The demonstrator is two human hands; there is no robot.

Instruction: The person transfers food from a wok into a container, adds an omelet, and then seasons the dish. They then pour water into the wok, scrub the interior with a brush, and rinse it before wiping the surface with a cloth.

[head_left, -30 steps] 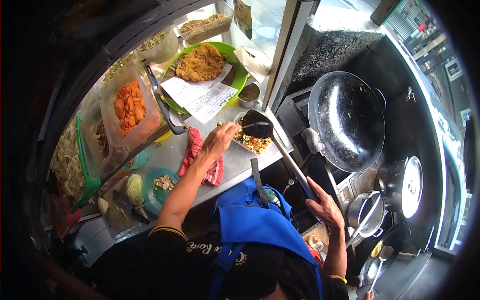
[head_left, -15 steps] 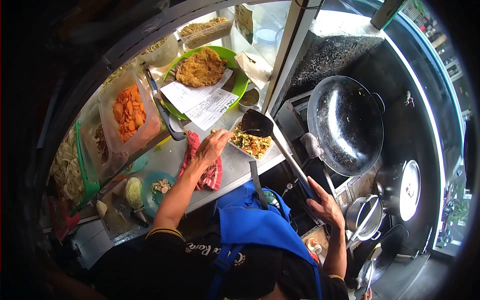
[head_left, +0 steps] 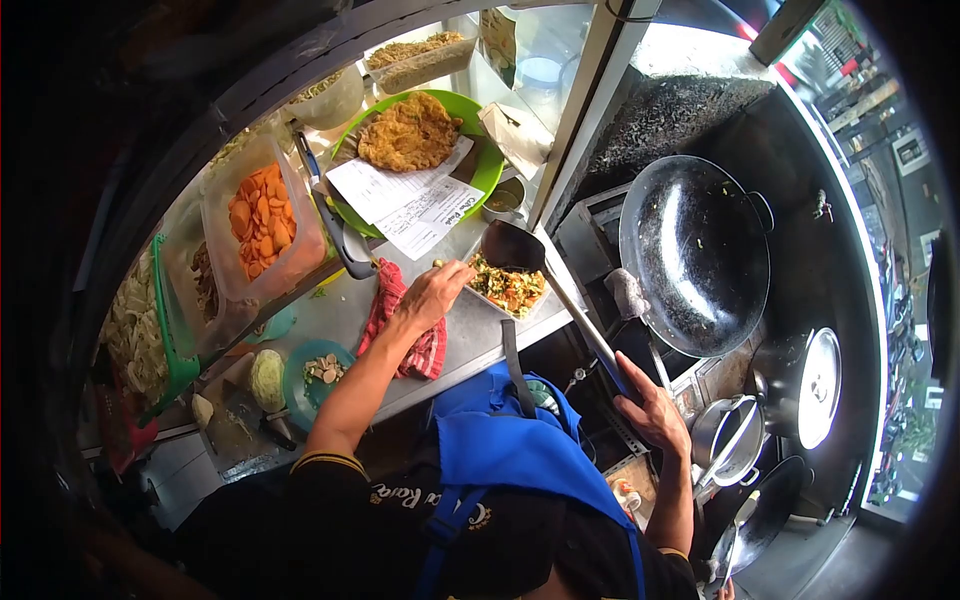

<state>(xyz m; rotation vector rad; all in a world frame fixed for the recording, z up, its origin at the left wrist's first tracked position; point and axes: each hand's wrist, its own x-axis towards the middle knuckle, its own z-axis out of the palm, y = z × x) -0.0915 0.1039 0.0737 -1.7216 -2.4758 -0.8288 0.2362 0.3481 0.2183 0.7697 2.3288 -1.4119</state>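
A square white container (head_left: 529, 309) filled with chopped mixed food sits on the steel counter. My left hand (head_left: 436, 292) is at its left edge, with fingers pinched together near the rim; what they grip is hard to make out. Across the food lies the dark bowl of a long-handled ladle (head_left: 512, 247). Its handle slants down to the right into my right hand (head_left: 650, 405), which is wrapped round the end. Beneath my left wrist lies a red checked cloth (head_left: 425, 352).
A green plate (head_left: 490, 170) holds a fried omelette and paper slips. Sliced carrots (head_left: 262, 220) fill a tub at left. A teal plate (head_left: 300, 378) is nearer me. A large wok (head_left: 690, 260) and a pot (head_left: 712, 440) stand right. Another person's hand (head_left: 727, 590) shows at bottom right.
The view has shifted slightly. At the bottom right, the pale utensil in the lower wok has changed position. My hands keep nearly the same pose at the container and ladle.
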